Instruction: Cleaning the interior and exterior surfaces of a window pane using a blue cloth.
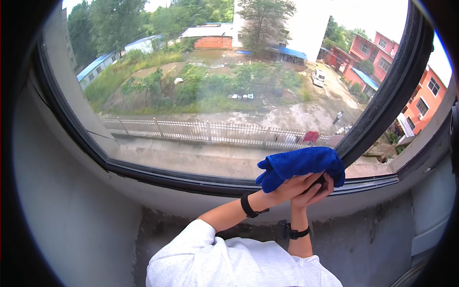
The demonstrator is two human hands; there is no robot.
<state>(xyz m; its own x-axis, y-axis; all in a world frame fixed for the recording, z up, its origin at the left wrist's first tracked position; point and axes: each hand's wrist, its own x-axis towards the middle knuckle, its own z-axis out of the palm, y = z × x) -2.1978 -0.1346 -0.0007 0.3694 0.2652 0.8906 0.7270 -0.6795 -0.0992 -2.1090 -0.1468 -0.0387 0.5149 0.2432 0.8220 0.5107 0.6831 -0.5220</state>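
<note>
A folded blue microfibre cloth (304, 163) lies against the lower end of the dark window sash stile (380, 111). My left hand (296, 186) holds the cloth from below, its fingers partly covered by the fabric. Close beside it, my right hand (316, 194) has its fingers curled at the cloth's right end. A dark gap shows between the two hands; what is in it cannot be made out. Left of the cloth, the window glass (200, 89) looks hazy and smeared. Below the hands runs the dark bottom track (172, 181) of the window frame.
A grey sill wall (222, 204) curves beneath the frame, with dark stained patches lower down. Side walls (71, 179) flank me. To the right the window stands open beyond the stile. Outside are a fence (215, 132), a white van (318, 77), and a person (337, 117).
</note>
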